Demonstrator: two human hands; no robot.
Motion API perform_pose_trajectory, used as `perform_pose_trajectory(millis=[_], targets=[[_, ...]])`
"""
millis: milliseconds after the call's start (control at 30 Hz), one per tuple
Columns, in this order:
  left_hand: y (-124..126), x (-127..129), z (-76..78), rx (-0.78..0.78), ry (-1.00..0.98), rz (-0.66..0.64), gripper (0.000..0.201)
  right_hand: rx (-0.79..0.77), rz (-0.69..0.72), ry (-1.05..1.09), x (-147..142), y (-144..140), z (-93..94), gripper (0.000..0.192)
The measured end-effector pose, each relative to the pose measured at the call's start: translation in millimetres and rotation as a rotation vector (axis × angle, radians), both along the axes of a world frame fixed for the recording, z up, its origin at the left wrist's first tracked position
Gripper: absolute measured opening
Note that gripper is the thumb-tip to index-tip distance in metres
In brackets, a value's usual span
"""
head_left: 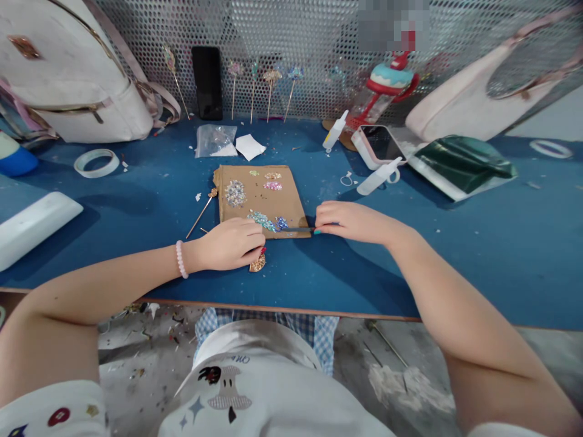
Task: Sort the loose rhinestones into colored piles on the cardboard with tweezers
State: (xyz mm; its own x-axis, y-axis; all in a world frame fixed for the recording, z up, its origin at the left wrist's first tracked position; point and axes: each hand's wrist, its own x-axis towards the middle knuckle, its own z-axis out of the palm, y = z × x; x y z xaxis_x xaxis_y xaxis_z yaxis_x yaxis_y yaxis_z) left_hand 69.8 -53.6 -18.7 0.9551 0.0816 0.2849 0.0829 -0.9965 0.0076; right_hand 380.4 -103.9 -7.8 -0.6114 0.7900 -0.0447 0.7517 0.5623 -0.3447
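A brown cardboard sheet (255, 200) lies on the blue table (455, 243) with several small piles of coloured rhinestones (235, 193) on it. My right hand (350, 221) holds a thin dark tool (296, 229) whose tip points left at the blue stones near the card's front edge. My left hand (232, 244) rests at the card's front left corner, fingers closed over a gold fan-shaped ornament (257, 263) that peeks out below them. A gold hairpin stick (201, 212) lies just left of the card.
Two white glue bottles (378, 176) and a phone in a pink case (376, 145) lie at the right. Finished hairpins (271, 91) stand against the perforated back wall. A tape roll (96, 162), white bags and a green packet (462, 164) ring the work area.
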Motion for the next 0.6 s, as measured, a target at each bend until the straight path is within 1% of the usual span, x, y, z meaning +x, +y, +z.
perform_pose_trajectory(millis=[167, 467, 600], targets=[[0, 0, -0.2, -0.001, 0.021, 0.002, 0.025, 0.021, -0.037, -0.053, 0, 2, -0.5, 0.042], [1, 1, -0.7, -0.01, 0.042, 0.005, 0.025, 0.076, -0.125, -0.122, 3, 12, -8.0, 0.037], [1, 1, -0.8, -0.01, 0.039, 0.003, 0.024, 0.128, -0.16, -0.12, 5, 18, -11.3, 0.037]])
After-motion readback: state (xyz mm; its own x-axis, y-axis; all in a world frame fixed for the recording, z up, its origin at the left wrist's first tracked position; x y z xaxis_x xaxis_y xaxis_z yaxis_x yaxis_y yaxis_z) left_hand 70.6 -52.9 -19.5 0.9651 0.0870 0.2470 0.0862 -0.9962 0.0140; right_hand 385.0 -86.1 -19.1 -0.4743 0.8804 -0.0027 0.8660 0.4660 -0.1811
